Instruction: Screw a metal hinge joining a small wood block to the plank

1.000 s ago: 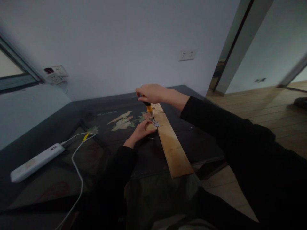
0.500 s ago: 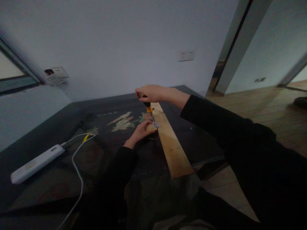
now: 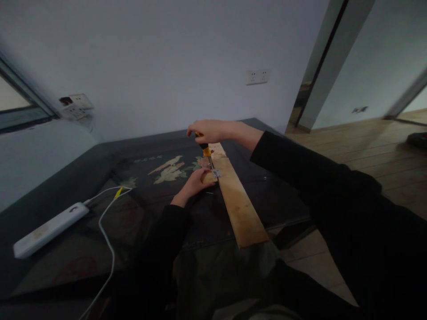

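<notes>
My right hand (image 3: 210,130) is wrapped round the top of a screwdriver (image 3: 207,152) with a black and yellow handle. The shaft points down, slightly tilted, onto a small metal hinge (image 3: 216,173). That hinge lies across a long pale wooden board (image 3: 242,206) and a small wood block (image 3: 209,178) beside its left edge. My left hand (image 3: 195,184) grips the block from the left, thumb and fingers around it. The screwdriver's tip is too small to make out clearly.
The dark table (image 3: 200,222) has a bird and flower picture on its top. A white power strip (image 3: 50,229) with a white cable (image 3: 108,242) lies at the left. A small thin metal piece (image 3: 209,193) rests near my left hand. The wall (image 3: 167,66) stands behind.
The view has shifted very slightly. My right hand stays on the screwdriver and my left on the block; the board and hinge look unmoved.
</notes>
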A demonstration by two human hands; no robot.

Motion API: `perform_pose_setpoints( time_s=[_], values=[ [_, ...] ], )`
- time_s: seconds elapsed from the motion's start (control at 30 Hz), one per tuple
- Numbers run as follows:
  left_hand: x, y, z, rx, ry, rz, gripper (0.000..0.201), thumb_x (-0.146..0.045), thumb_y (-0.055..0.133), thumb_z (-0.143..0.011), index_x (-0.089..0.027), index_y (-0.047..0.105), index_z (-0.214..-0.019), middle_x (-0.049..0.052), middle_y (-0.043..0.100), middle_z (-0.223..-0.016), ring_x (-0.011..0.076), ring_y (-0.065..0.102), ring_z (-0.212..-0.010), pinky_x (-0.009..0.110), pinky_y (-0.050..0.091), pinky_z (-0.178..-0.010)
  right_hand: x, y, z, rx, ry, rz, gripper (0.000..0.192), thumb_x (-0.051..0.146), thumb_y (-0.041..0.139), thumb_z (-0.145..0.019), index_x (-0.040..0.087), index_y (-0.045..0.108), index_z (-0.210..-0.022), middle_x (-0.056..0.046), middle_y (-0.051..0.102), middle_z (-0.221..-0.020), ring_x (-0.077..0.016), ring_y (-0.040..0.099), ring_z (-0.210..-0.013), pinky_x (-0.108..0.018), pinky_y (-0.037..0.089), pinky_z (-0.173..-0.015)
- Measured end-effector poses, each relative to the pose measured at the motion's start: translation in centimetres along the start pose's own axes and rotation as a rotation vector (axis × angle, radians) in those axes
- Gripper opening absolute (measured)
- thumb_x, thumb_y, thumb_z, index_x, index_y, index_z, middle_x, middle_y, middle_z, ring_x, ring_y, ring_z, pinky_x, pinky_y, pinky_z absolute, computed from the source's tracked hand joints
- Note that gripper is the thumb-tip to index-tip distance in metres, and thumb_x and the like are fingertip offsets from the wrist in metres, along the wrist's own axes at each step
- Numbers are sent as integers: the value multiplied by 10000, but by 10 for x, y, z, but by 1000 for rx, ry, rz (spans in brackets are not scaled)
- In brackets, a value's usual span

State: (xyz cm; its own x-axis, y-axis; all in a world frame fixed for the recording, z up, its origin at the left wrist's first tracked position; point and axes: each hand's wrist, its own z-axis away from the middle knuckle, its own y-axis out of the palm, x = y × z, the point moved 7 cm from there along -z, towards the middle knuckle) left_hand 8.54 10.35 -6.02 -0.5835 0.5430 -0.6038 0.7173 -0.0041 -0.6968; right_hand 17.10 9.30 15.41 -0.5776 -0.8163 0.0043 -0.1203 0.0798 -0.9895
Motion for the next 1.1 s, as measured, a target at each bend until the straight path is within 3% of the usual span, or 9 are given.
perform_pose_setpoints(
  time_s=[0.23,0.5,0.67,0.8,0.97,1.1],
  values=[
    [-6,-2,2,49,-19,38,506,-347,809,-734,-195,612,-1175,102,690,-1203,270,656,-1111,433,497,-1004,-9,2,1,-125,58,-10,320,356,543,-946,166,675,-1167,-131,674,-1175,-212,569,-1001,-309,345,-764],
    [-12,-5,4,70,35,-15,432,-329,723,-796,-199,612,-1193,99,694,-1213,265,660,-1110,420,501,-997,-11,5,-6,-44,-89,-96,394,145,509,-883,114,645,-1252,-134,678,-1187,-181,564,-948,-301,370,-809],
    [-16,-6,4,55,58,-5,402,-338,722,-805,-192,622,-1166,102,707,-1187,262,671,-1086,425,507,-984,-10,6,-2,-148,-51,-48,274,304,538,-949,168,669,-1148,-110,668,-1148,-203,558,-996,-304,348,-792],
    [-16,-6,3,39,67,-9,399,-342,734,-801,-184,634,-1154,108,718,-1168,269,680,-1074,437,518,-969,-12,9,2,-188,35,-24,319,408,507,-972,186,640,-1160,-113,652,-1151,-219,559,-986,-305,342,-765],
    [-15,-6,3,36,82,-12,410,-312,745,-790,-186,637,-1165,112,714,-1186,264,681,-1081,433,520,-971,-12,11,-3,-124,-81,-112,368,250,451,-947,146,592,-1271,-140,633,-1234,-209,548,-1025,-305,366,-835],
    [-14,-6,2,40,78,-31,418,-290,744,-793,-192,636,-1185,107,712,-1204,257,680,-1092,425,518,-981,-10,10,-3,-107,-119,-149,339,235,478,-932,163,621,-1230,-114,658,-1195,-199,552,-1001,-301,364,-830]
  ],
)
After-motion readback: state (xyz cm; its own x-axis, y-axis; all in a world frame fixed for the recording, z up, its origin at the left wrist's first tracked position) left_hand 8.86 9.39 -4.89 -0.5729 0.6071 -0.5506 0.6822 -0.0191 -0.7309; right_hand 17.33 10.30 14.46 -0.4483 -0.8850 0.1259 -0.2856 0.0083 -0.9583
